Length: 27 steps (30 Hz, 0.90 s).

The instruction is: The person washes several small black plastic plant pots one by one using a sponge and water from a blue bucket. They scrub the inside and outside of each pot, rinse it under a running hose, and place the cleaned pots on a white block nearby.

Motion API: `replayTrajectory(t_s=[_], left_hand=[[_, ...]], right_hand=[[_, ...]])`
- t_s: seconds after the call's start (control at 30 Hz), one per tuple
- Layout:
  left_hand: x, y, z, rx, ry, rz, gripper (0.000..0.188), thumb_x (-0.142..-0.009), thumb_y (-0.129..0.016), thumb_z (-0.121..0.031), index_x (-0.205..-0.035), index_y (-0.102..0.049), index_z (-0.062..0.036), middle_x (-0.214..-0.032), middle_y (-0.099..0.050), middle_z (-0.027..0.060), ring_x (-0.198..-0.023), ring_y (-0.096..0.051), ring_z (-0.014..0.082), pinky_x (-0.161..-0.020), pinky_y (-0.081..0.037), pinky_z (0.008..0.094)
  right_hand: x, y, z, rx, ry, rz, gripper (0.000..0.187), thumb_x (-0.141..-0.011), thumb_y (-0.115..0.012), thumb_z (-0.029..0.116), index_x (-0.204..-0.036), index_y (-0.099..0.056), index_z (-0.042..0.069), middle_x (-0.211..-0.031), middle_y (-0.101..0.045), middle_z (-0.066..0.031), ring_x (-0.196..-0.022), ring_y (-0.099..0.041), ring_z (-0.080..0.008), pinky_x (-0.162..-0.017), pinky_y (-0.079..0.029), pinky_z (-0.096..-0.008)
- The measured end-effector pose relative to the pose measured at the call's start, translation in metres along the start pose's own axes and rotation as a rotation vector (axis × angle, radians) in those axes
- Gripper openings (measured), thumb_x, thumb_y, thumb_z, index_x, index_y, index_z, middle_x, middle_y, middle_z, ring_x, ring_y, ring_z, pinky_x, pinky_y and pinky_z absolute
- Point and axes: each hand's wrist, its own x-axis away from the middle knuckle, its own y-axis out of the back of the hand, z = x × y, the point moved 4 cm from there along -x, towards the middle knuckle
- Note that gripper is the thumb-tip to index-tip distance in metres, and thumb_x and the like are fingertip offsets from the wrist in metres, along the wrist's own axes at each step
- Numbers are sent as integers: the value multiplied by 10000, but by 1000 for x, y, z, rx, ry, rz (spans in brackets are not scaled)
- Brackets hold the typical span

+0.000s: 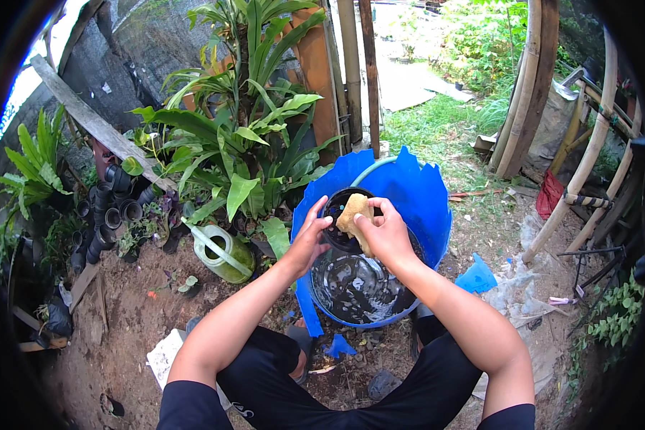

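My left hand [306, 242] grips the side of a small black plant pot [345, 242], its mouth tilted up. My right hand [390, 235] holds a tan sponge [355, 217] against the pot. Both hands are above a blue plastic tub [431, 208] with a jagged, broken rim. Dark water [351, 287] lies in the tub, with bright reflections on its surface. A pale green hose [371, 169] curves over the far rim. The tub stands on the ground between my legs.
A greenish watering can [226, 259] stands left of the tub, below large leafy plants [244, 136]. Stacked black pots [107, 215] lie farther left. Blue plastic shards [476, 276] are on the soil. Wooden poles [577, 165] lean at the right.
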Motion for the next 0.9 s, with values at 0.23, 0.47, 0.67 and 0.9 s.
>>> replayTrajectory(t_s=[0.23, 0.47, 0.67, 0.9], left_hand=[[6, -14, 1, -102, 66, 34, 731, -1024, -591, -372, -1657, -247, -247, -1565, -397, 28, -1390, -430, 188, -1112, -392, 494], [4, -14, 1, -207, 64, 44, 756, -1022, -634, -373, -1659, -244, -257, -1502, -457, 35, -1358, -463, 176, -1101, -417, 477], [4, -9, -1, -304, 38, 41, 701, -1040, -627, -352, -1646, -286, -259, -1280, -597, 24, -1193, -567, 131, -1024, -470, 394], [2, 1, 2, -297, -22, 118, 654, -1053, -618, -311, -1635, -337, -210, -1272, -604, 19, -1167, -565, 104, -984, -469, 337]], right_hand=[[5, -10, -7, -411, -201, 60, 492, -976, -686, 201, -1407, -523, 29, -1078, -697, -103, -774, -664, -138, -547, -537, -239], [1, -11, -6, -34, 92, 72, 522, -971, -656, 164, -1444, -507, -1, -1200, -676, -141, -979, -651, -181, -764, -534, -302], [4, -17, -14, 9, 309, 132, 510, -937, -608, 121, -1406, -532, -66, -1376, -613, -280, -1314, -588, -391, -1121, -443, -423], [13, -9, -2, 234, 428, 295, 476, -921, -580, 83, -1397, -587, 59, -1152, -612, -240, -1105, -619, -407, -1012, -488, -454]])
